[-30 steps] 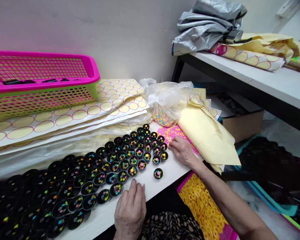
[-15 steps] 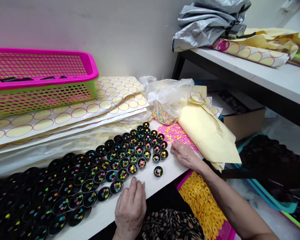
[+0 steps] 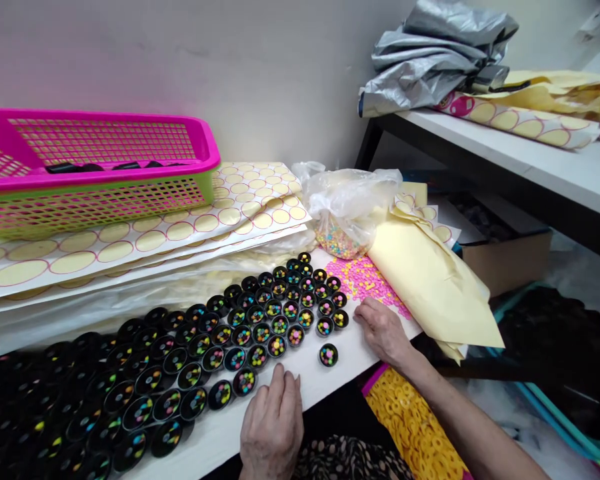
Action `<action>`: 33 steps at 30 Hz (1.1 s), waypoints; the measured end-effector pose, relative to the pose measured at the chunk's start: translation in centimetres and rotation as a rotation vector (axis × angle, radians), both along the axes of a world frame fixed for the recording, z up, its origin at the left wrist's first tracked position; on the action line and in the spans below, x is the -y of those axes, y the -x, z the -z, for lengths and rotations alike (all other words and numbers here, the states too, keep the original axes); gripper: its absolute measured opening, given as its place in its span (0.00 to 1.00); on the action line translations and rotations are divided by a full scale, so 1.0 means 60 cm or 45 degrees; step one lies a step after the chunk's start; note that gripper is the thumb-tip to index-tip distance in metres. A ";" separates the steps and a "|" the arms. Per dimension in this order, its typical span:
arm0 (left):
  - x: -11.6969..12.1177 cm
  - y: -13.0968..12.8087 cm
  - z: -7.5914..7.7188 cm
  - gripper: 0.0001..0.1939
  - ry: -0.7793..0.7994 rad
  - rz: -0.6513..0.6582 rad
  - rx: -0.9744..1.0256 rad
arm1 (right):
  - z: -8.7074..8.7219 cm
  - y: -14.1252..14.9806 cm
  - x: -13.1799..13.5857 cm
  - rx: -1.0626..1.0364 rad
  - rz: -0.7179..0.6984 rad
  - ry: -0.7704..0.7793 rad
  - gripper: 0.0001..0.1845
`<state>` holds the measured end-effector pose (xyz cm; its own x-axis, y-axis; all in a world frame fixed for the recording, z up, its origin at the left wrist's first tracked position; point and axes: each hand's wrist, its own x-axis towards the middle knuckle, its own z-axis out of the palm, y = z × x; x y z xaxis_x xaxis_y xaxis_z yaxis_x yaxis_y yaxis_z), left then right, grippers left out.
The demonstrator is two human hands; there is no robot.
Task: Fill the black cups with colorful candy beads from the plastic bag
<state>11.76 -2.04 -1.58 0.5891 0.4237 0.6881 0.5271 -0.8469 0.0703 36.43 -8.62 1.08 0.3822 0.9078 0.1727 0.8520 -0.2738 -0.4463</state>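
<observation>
Many small black cups (image 3: pixel 261 332) with coloured beads in them stand in close rows on the white table (image 3: pixel 307 380). One bead-filled cup (image 3: pixel 329 355) stands apart between my hands. My left hand (image 3: pixel 273 420) rests at the table's front edge, fingers stretched forward, just right of the nearest cups; it holds nothing visible. My right hand (image 3: pixel 383 330) lies at the right end of the rows, fingertips bent down together near the table; whatever they may hold is hidden. Pink and yellow beads (image 3: pixel 365 280) lie spread just behind it.
A clear bag of beads (image 3: pixel 343 237) stands at the back, beside a folded cream sheet (image 3: pixel 430 280). Circle-printed sticker sheets (image 3: pixel 175 230) lie under a pink and green basket (image 3: pixel 95 200). Yellow rings (image 3: pixel 415 420) fill a container below the edge. A shelf (image 3: pixel 525 157) overhangs the right.
The whole view has shifted a little, so everything sits further right and slightly lower. Both hands keep nearly the same places by the cups, and the lone cup stays put.
</observation>
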 end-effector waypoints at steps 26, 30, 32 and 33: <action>0.001 0.012 0.014 0.14 0.101 -0.041 -0.007 | -0.074 -0.014 -0.306 0.179 -0.578 0.111 0.09; 0.001 0.009 0.011 0.15 0.100 -0.054 0.016 | -0.073 -0.011 -0.304 0.213 -0.596 0.102 0.10; 0.001 0.009 0.010 0.14 0.101 -0.055 0.013 | -0.072 -0.010 -0.304 0.233 -0.599 0.111 0.10; 0.001 0.009 0.010 0.14 0.100 -0.050 0.010 | -0.071 -0.009 -0.304 0.245 -0.597 0.122 0.09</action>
<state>11.24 -2.10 -2.17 0.5654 0.4996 0.6563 0.5592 -0.8171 0.1402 36.98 9.63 5.35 -0.1000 0.9892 0.1076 0.9572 0.1251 -0.2610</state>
